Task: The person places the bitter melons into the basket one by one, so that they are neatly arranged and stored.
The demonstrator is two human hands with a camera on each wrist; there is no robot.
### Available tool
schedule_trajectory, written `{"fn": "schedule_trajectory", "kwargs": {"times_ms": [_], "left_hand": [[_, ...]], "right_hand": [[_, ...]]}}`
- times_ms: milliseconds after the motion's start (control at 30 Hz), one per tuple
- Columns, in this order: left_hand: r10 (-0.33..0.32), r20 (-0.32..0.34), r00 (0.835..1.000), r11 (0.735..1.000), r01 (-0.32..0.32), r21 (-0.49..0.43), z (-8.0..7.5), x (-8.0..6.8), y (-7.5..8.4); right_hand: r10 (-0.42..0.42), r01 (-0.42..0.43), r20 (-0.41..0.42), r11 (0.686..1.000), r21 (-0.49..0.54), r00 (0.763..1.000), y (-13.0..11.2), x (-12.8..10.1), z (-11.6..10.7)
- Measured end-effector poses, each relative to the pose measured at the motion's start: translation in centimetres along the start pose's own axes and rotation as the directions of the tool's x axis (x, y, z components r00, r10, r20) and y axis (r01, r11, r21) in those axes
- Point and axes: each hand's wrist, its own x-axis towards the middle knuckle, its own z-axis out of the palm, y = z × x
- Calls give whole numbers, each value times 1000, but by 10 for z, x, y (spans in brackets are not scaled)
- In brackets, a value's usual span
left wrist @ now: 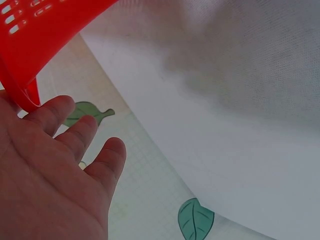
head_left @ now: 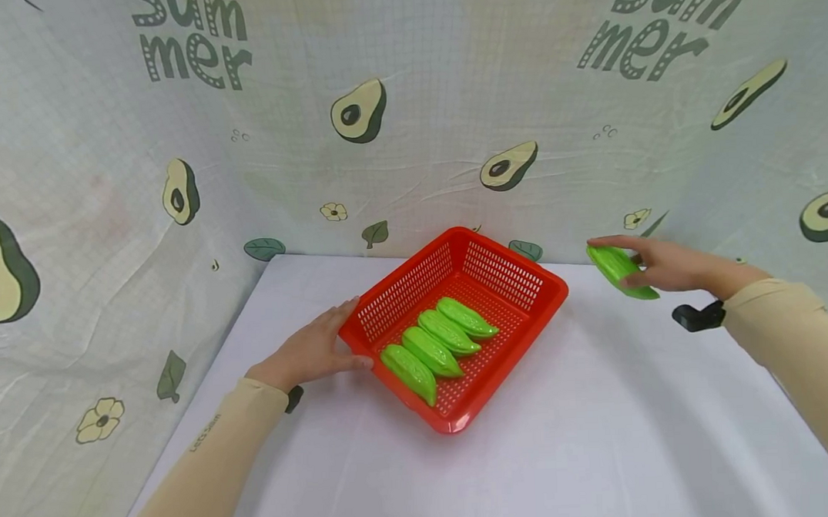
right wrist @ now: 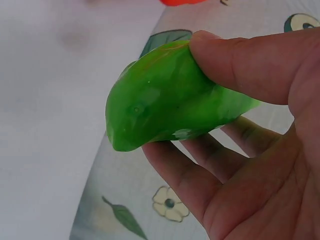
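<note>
My right hand [head_left: 671, 267] pinches a glossy green toy bitter melon [head_left: 612, 264], raised at the right near the back wall. In the right wrist view the thumb lies over the bitter melon [right wrist: 155, 100] and the fingers support it from below. Four-sided and red, a plastic basket [head_left: 507, 366] sits turned cornerwise on the table. Inside lie several more green bitter melons [head_left: 432, 350], side by side in a slanting row. My left hand [head_left: 314, 346] rests against the basket's left corner, fingers extended along the rim; the left wrist view shows them straight beside the red rim [left wrist: 31, 97].
A white cloth covers the table [head_left: 534, 469]. Behind and at both sides hangs a pale cloth [head_left: 436, 134] printed with avocados, leaves and flowers. The basket's far right part shows its bare mesh floor [head_left: 487, 282]. Dark straps circle both wrists.
</note>
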Motion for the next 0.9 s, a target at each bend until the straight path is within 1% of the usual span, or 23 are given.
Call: {"fn": "schedule_trajectory", "kwargs": {"times_ms": [200,300,400,567,733,900], "left_hand": [[-6,-4,1000,1000,6,0,1,0,-1],[-5,-3,1000,1000,5,3,1,-1,-1],[-3,0,1000,1000,3,5,0,0,0],[-2,4,1000,1000,2,1,0,0,0],[1,2,1000,1000,-1,-1,0,0,-1],[0,0,1000,1000,0,-4,0,0,-2]], "right_hand": [[-71,71,1,997,30,997,-42,21,-7],[-92,91,20,995,45,996,-63,33,-4],[-108,106,44,993,53,993,-78,46,1],[-137,133,81,990,56,987,-92,69,13],[-126,120,128,991,52,984,-101,87,28],[-134,137,201,991,1,970,-108,105,44]]}}
